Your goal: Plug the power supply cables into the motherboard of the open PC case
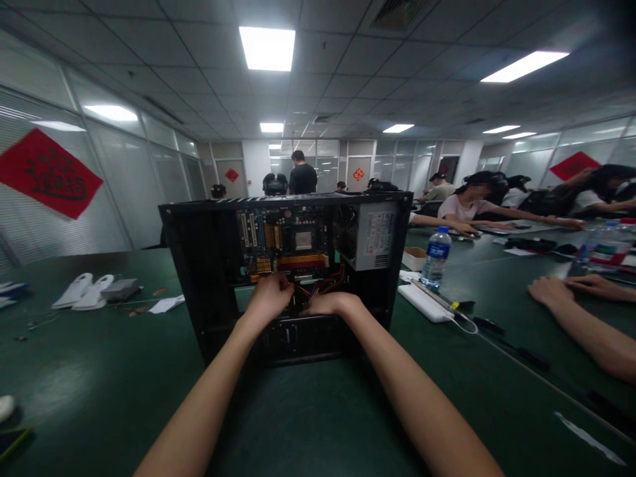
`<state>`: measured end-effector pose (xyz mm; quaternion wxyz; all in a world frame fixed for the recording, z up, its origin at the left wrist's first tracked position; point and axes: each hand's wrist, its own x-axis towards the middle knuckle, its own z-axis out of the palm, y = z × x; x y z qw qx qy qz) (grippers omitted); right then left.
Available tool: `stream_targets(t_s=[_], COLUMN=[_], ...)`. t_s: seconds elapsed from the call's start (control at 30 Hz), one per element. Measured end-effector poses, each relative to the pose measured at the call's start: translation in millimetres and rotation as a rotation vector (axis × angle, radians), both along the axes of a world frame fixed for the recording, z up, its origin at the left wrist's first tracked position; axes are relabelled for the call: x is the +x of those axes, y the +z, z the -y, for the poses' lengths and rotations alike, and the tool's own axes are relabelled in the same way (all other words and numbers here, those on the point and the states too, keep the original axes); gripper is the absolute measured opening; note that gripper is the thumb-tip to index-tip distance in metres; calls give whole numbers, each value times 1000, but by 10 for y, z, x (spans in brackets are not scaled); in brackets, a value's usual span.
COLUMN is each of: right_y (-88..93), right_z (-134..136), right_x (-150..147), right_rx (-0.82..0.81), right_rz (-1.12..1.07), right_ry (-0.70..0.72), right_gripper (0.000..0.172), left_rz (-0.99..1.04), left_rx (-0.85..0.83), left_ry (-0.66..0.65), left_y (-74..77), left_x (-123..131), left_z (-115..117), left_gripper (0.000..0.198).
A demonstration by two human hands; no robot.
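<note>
The open black computer case stands upright at the centre of the frame, its open side facing the person, on a dark green table. Both forearms come up from the bottom edge and reach inside it. The left hand is just below the motherboard, fingers curled and bunched near the lower middle of the case; I cannot tell whether they pinch anything. The right hand bends sharply at the wrist, just beside the left, its fingers pointing left below a bundle of thin coloured cables. Those fingertips are too dark to make out, so I cannot tell if they are closed on something. The power supply sits in the upper right corner of the case, beside the motherboard.

Right of centre, a blue-capped water bottle stands near a white slab-like device. At the right edge, another person's forearm rests on the table. White slipper-shaped objects lie at middle left.
</note>
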<state>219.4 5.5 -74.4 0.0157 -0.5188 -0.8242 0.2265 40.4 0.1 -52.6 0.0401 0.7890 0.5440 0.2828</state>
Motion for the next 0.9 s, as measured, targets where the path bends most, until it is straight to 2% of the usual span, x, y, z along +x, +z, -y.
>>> stream_targets(t_s=[0.1,0.2,0.43,0.7,0.9], right_y=[22,55,46,167,200], right_z=[29,63,44,107,136], right_x=[-1,2,10,-21,-5], right_rx=[99,143,124,27,12], right_rz=[43,67,18,200,170], right_ry=[-52,7,-10,24,34], right_gripper=[24,31,26,49,45], left_rz=[-84,-168,-244,-277,-256], left_rx=[9,3,36,-7,-24], left_ry=[12,46,66,55,24], left_y=[9,25,20,33,66], left_x=[50,96,119,137,135], left_z=[70,137,170,209,212], left_gripper=[20,21,24,29,28])
